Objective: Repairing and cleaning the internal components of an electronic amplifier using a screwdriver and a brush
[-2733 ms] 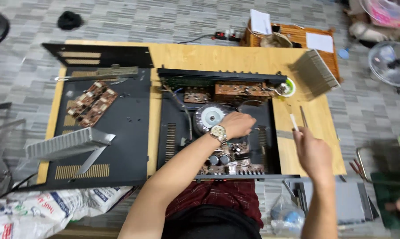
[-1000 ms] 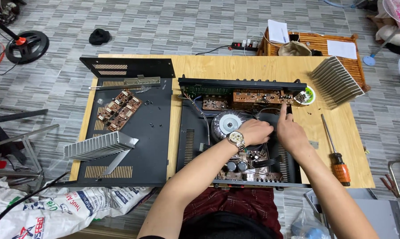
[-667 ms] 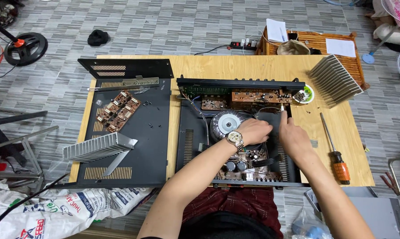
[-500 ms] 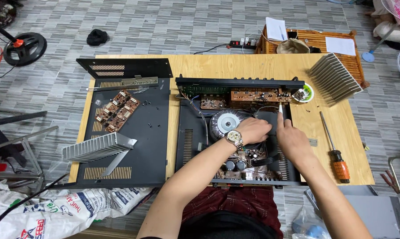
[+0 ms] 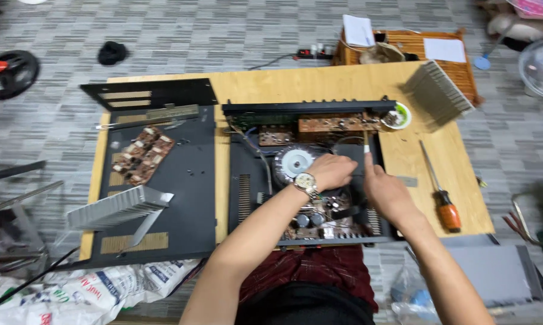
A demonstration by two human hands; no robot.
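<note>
An opened black amplifier chassis (image 5: 247, 174) lies on a wooden table (image 5: 319, 84), with brown circuit boards and a round silver transformer (image 5: 292, 161) inside. My left hand (image 5: 330, 170), a watch on its wrist, rests inside the chassis beside the transformer with fingers curled on something I cannot make out. My right hand (image 5: 384, 188) is just to its right, gripping a thin light-tipped tool (image 5: 366, 144) that points up toward the rear boards.
An orange-handled screwdriver (image 5: 440, 192) lies to the right of the chassis. The black lid (image 5: 187, 180) with a loose circuit board (image 5: 143, 154) and a finned heatsink (image 5: 118, 206) lies left. Another heatsink (image 5: 438, 94) and a small bowl (image 5: 398, 116) sit at back right.
My right hand went from holding sticks off to the right to inside the chassis; the screwdriver now lies on the table. In the last second both hands shifted only slightly.
</note>
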